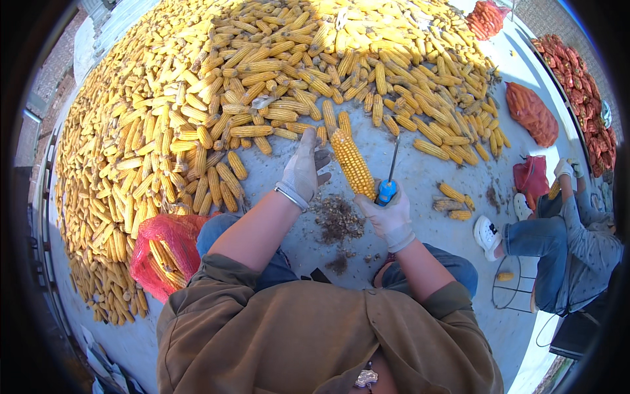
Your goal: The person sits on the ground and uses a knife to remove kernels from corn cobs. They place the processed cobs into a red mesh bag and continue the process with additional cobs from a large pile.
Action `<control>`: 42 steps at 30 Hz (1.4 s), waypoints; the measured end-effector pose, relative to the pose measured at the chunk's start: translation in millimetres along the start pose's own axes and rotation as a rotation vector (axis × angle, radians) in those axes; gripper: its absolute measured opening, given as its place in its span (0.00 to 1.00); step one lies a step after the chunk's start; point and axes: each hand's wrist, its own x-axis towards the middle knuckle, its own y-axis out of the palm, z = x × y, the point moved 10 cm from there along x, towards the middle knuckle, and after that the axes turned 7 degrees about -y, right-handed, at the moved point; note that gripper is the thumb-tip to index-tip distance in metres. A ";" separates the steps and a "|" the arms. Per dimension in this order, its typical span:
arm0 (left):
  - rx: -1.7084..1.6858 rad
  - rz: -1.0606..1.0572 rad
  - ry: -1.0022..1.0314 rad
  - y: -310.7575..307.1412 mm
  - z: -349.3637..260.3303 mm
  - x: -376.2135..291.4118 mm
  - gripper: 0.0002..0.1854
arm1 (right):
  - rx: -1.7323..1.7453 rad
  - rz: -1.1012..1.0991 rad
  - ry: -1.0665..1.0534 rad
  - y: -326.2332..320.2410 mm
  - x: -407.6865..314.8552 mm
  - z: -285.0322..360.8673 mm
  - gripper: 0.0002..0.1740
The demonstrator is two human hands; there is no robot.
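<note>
My right hand (389, 214), in a pale work glove, grips the lower end of an ear of corn (352, 162) full of yellow kernels. The same hand also holds a screwdriver (387, 191) with a blue handle, its thin metal shaft pointing away from me. My left hand (304, 170), gloved too, is held up left of the ear with its fingers apart and nothing in it. A gap separates it from the ear. Dark debris and loose bits (339, 220) lie on the grey floor below my hands.
A broad heap of corn ears (266, 64) spreads ahead and left. A red mesh bag (147, 236) holding ears stands by my left leg. Several ears (455, 202) lie to the right. Beyond them a seated person (566, 236) handles corn near filled mesh bags (532, 113).
</note>
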 end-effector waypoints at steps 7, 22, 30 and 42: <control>-0.281 0.359 0.042 32.1 -4.3 -2.4 0.30 | -0.060 0.009 -0.226 -3.2 8.7 25.6 0.27; -0.362 0.589 -0.120 51.0 -12.2 -20.9 0.22 | 0.680 -0.099 0.227 -20.3 16.4 -7.1 0.20; 0.527 0.597 -0.151 59.4 5.6 -48.2 0.28 | 0.761 -0.044 -0.028 -47.3 31.2 34.8 0.29; 1.316 0.354 0.443 84.0 9.0 -68.5 0.26 | 1.122 -0.180 0.203 -56.5 35.6 -15.8 0.14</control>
